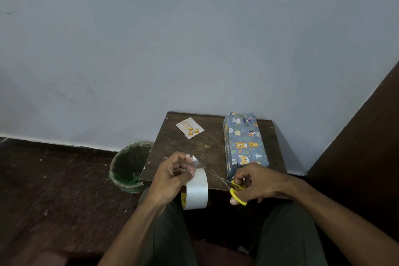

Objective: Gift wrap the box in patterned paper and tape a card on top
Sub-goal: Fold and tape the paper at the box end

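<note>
place: looked like a plain room in a home | signs: bare pale blue wall (194,39), dark floor (54,190), small worn wooden table (200,147) pushed against it, green-lined waste bin (127,166) beside the table, dark wooden panel (367,147) at right

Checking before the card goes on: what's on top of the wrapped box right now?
Nothing rests on the wrapped box; only its animal-print paper shows. The card lies apart on the table. What the paper covers cannot be seen.
</note>
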